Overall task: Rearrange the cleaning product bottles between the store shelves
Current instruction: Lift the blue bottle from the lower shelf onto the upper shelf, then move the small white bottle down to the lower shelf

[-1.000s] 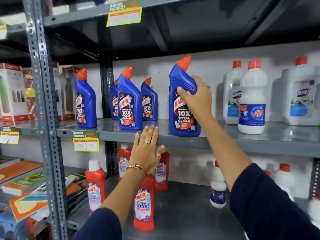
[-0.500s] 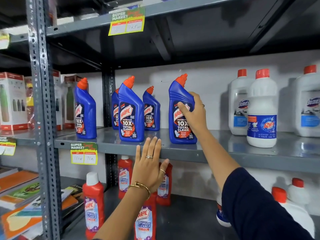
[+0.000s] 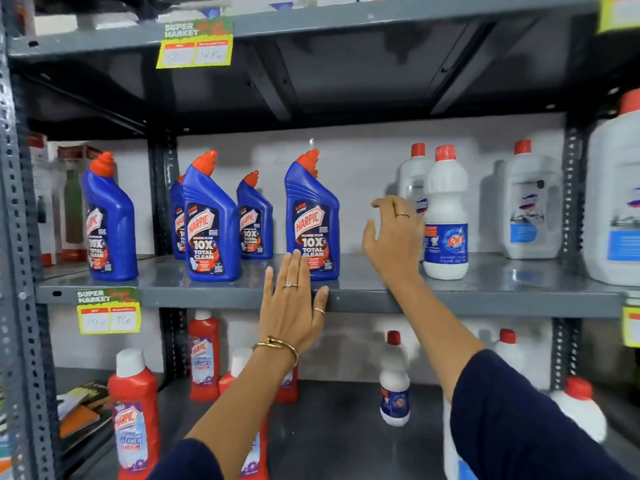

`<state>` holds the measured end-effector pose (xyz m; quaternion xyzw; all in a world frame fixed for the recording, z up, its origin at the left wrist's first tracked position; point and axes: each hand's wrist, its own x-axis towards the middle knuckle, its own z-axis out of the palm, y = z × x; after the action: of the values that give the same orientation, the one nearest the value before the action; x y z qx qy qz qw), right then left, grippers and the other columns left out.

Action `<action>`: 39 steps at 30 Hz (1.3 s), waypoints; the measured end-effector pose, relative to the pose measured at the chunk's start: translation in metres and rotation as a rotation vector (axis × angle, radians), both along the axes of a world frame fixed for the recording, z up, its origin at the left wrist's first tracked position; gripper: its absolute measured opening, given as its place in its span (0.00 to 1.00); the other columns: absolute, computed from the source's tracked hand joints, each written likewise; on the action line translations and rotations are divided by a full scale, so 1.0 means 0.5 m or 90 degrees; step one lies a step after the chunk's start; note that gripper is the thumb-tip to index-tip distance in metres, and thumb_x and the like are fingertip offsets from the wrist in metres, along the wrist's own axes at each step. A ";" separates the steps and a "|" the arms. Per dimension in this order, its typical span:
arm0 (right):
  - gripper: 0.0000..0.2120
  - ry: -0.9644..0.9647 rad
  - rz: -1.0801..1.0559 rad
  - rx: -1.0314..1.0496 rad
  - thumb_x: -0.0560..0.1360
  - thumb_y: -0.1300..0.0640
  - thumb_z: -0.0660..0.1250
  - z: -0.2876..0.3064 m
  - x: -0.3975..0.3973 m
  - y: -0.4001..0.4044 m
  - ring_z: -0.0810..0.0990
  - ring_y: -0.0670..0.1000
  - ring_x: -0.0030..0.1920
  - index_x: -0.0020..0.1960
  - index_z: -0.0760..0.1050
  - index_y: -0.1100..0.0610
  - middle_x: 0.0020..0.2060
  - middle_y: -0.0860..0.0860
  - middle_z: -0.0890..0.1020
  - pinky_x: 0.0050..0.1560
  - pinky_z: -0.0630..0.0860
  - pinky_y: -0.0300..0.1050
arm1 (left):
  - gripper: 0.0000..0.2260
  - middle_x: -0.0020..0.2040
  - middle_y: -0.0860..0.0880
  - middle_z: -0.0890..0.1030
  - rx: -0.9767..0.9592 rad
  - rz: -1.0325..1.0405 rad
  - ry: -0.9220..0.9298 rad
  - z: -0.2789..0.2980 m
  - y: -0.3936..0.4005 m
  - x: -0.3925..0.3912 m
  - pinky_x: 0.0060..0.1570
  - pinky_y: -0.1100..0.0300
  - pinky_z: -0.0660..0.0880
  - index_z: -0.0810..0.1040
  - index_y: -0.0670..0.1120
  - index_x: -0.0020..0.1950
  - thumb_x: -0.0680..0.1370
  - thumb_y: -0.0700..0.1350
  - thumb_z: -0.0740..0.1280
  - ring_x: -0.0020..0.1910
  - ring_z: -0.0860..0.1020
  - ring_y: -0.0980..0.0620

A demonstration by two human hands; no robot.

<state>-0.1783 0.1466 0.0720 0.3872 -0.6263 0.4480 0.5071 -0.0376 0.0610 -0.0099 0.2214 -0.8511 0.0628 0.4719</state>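
A blue Harpic bottle (image 3: 313, 216) with an orange cap stands upright on the grey middle shelf (image 3: 381, 299). My right hand (image 3: 393, 240) hovers just to its right, fingers spread, touching nothing. My left hand (image 3: 294, 303) lies flat against the shelf's front edge, fingertips just below that bottle. Further left on the same shelf stand more blue Harpic bottles, the nearest ones being one (image 3: 211, 220) in front and another (image 3: 110, 220) by the post. A white Rin bottle (image 3: 446, 216) stands right of my right hand.
White Domex jugs (image 3: 531, 202) fill the right of the middle shelf. Red Harpic bathroom cleaner bottles (image 3: 133, 410) and small white bottles (image 3: 394, 379) stand on the lower shelf. A perforated steel post (image 3: 20, 271) rises at the left; price tags (image 3: 109, 311) hang from shelf edges.
My right hand set the blue Harpic bottle down on the middle shelf, let go and drew away to the right. My left hand stayed at the shelf edge.
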 end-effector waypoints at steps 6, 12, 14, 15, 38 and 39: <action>0.17 -0.017 -0.207 0.082 0.66 0.64 0.64 -0.007 -0.080 0.106 0.74 0.63 0.53 0.55 0.71 0.64 0.56 0.63 0.76 0.49 0.70 0.57 | 0.28 0.76 0.44 0.53 -0.014 -0.037 -0.010 0.008 0.048 -0.064 0.72 0.50 0.41 0.47 0.43 0.73 0.79 0.54 0.52 0.75 0.49 0.48; 0.30 -0.179 -0.210 0.132 0.71 0.54 0.65 -0.013 -0.125 0.132 0.70 0.65 0.55 0.67 0.58 0.63 0.65 0.64 0.65 0.48 0.71 0.58 | 0.28 0.76 0.44 0.54 -0.018 -0.088 -0.002 0.013 0.095 -0.118 0.72 0.47 0.43 0.49 0.42 0.73 0.78 0.54 0.53 0.75 0.49 0.47; 0.38 -0.234 -0.143 0.156 0.70 0.52 0.68 -0.018 -0.136 0.125 0.70 0.67 0.55 0.70 0.50 0.62 0.67 0.64 0.61 0.50 0.73 0.60 | 0.28 0.75 0.44 0.55 -0.045 -0.072 -0.013 0.009 0.104 -0.130 0.71 0.46 0.42 0.50 0.43 0.73 0.78 0.56 0.52 0.74 0.50 0.47; 0.42 -0.253 -0.113 0.167 0.69 0.53 0.70 -0.019 -0.143 0.123 0.71 0.67 0.55 0.71 0.47 0.61 0.67 0.64 0.60 0.51 0.73 0.60 | 0.28 0.75 0.44 0.56 -0.059 -0.062 -0.016 0.007 0.105 -0.134 0.71 0.46 0.41 0.51 0.43 0.73 0.78 0.56 0.52 0.74 0.51 0.47; 0.43 -0.207 -0.016 -0.116 0.65 0.56 0.72 -0.089 0.017 0.214 0.73 0.62 0.59 0.71 0.50 0.57 0.66 0.60 0.67 0.47 0.75 0.53 | 0.27 0.74 0.43 0.59 -0.081 -0.017 -0.067 0.002 0.105 -0.134 0.72 0.45 0.46 0.53 0.42 0.72 0.78 0.56 0.49 0.74 0.54 0.45; 0.43 -0.198 0.001 -0.148 0.64 0.56 0.72 -0.104 0.025 0.219 0.73 0.61 0.58 0.71 0.51 0.56 0.65 0.60 0.68 0.46 0.74 0.49 | 0.27 0.74 0.42 0.60 -0.083 -0.019 -0.065 0.003 0.104 -0.133 0.72 0.45 0.46 0.54 0.41 0.72 0.78 0.56 0.49 0.74 0.54 0.45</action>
<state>-0.1657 0.2563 0.0203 0.2524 -0.6411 0.5719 0.4451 -0.1043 0.1129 -0.0084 0.1737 -0.8714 0.1223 0.4423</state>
